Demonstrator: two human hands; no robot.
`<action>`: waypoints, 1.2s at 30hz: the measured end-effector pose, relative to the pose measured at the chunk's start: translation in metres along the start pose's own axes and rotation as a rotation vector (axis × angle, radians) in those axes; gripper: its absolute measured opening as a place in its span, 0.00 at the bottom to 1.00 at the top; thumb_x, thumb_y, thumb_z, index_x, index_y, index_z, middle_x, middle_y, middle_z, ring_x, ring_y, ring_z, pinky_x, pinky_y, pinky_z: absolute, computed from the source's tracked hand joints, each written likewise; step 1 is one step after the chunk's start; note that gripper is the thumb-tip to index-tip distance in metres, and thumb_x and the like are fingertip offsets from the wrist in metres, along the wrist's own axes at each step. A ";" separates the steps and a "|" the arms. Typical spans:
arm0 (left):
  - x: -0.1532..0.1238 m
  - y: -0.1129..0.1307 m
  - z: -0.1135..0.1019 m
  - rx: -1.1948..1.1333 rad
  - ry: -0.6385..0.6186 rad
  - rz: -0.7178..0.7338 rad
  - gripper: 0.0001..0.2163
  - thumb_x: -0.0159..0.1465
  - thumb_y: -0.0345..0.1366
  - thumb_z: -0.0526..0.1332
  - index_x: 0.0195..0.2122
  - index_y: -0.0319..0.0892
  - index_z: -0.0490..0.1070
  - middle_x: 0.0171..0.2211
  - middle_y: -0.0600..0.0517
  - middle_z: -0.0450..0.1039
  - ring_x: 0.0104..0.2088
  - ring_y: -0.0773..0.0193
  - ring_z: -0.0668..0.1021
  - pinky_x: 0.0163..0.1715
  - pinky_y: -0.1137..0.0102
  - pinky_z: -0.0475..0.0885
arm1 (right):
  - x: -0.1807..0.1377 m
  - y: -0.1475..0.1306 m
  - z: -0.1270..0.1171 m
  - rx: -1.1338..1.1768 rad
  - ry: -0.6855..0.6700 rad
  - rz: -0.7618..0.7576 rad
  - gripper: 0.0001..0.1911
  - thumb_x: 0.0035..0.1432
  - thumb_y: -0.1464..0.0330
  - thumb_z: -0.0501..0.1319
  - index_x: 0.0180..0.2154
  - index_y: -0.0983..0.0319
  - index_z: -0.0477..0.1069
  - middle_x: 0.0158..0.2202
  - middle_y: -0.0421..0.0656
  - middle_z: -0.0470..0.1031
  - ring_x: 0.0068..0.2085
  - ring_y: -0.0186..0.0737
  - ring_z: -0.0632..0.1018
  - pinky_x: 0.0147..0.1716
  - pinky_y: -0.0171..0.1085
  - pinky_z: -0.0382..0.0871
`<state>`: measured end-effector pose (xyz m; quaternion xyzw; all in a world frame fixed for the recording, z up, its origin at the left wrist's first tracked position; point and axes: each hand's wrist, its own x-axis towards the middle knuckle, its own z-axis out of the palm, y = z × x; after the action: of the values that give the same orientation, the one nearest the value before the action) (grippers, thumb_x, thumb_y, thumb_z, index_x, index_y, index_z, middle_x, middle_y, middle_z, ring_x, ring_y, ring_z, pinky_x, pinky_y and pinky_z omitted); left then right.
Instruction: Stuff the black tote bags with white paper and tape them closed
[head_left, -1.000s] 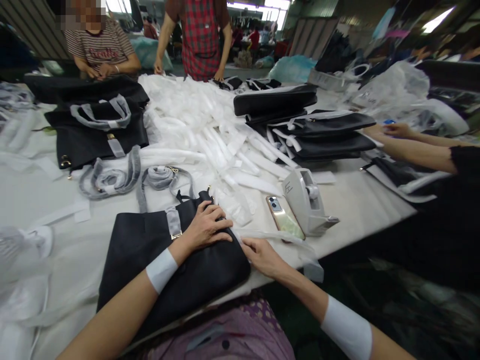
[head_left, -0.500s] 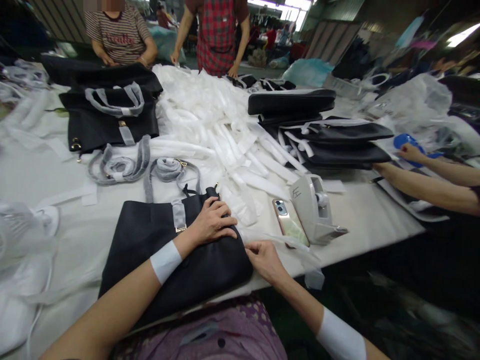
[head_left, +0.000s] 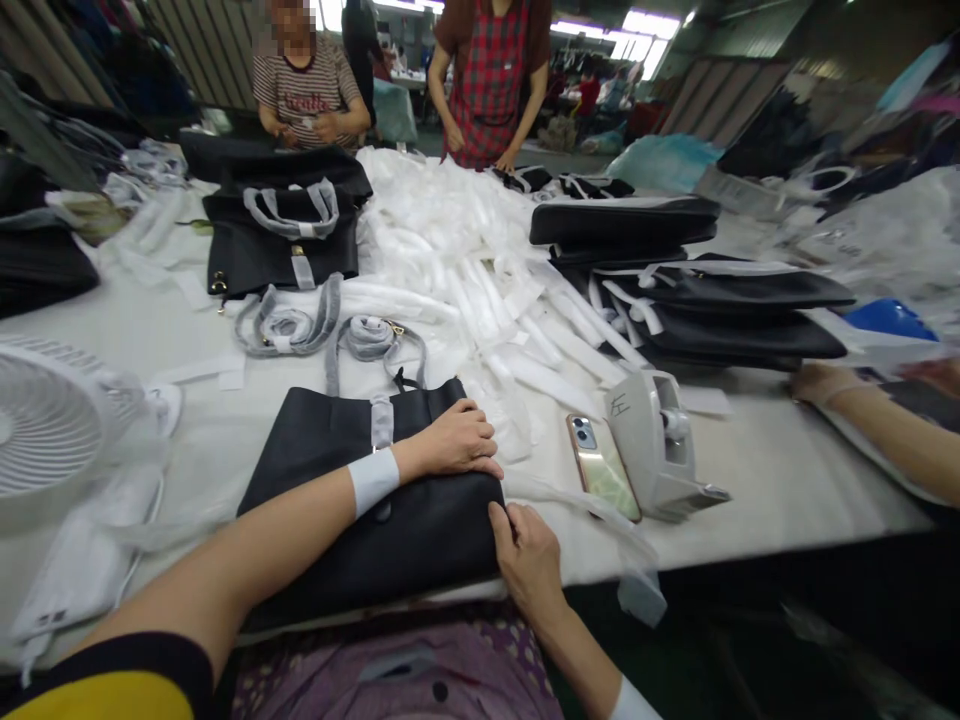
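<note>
Head view: we see a black bag [head_left: 360, 500] lying flat at the near edge of the desk [head_left: 765, 460], right in front of the person. Left hand [head_left: 457, 445] rests palm-down on the bag's upper right corner, fingers together and slightly curled, pressing the leather. Right hand [head_left: 529, 555] sits at the bag's right edge; thumb and fingers close on that edge, but we cannot tell whether they pinch the bag itself or the clear film strip [head_left: 592, 505] that trails right from there. White wristband [head_left: 373, 480] on the left forearm.

Bag's wrapped handles [head_left: 371, 345] lie just beyond its far edge. A phone [head_left: 604, 465] lies face-down right of the bag, touching or just beside a grey tape dispenser [head_left: 660, 445]. Pile of white foam strips [head_left: 465, 250] fills the middle of the desk, far side. Stack of black bags [head_left: 675, 290] at right, another black bag [head_left: 281, 240] at far left. White fan [head_left: 45, 420] at near left.

Two co-workers stand at the far edge: one in a striped shirt [head_left: 304, 95], one in a red checked apron [head_left: 491, 85]. Another person's forearm [head_left: 877, 430] reaches in from the right.
</note>
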<state>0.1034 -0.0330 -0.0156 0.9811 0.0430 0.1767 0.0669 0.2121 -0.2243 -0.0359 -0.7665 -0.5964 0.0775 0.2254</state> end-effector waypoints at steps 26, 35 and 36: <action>-0.016 0.077 -0.026 -0.082 0.221 -0.653 0.25 0.70 0.43 0.46 0.66 0.41 0.48 0.64 0.44 0.57 0.64 0.55 0.58 0.62 0.54 0.52 | 0.059 -0.010 0.020 -0.094 0.319 -0.339 0.21 0.69 0.61 0.42 0.29 0.60 0.66 0.24 0.41 0.70 0.24 0.36 0.70 0.23 0.35 0.54; -0.049 0.119 0.016 0.073 0.109 -0.653 0.35 0.64 0.60 0.47 0.67 0.46 0.47 0.67 0.43 0.50 0.64 0.45 0.56 0.60 0.47 0.50 | 0.130 0.036 -0.048 -0.075 0.090 -0.102 0.23 0.67 0.60 0.42 0.36 0.61 0.72 0.27 0.45 0.77 0.30 0.43 0.76 0.32 0.38 0.62; -0.048 0.118 0.015 0.075 0.114 -0.649 0.35 0.64 0.60 0.47 0.67 0.46 0.47 0.67 0.43 0.50 0.64 0.45 0.57 0.60 0.47 0.50 | 0.146 0.047 -0.057 -0.179 0.102 -0.029 0.23 0.67 0.60 0.42 0.39 0.62 0.73 0.30 0.48 0.78 0.32 0.46 0.77 0.33 0.40 0.63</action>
<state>0.0708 -0.1569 -0.0288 0.9065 0.3635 0.1991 0.0811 0.3158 -0.1087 0.0163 -0.7779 -0.5995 -0.0184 0.1874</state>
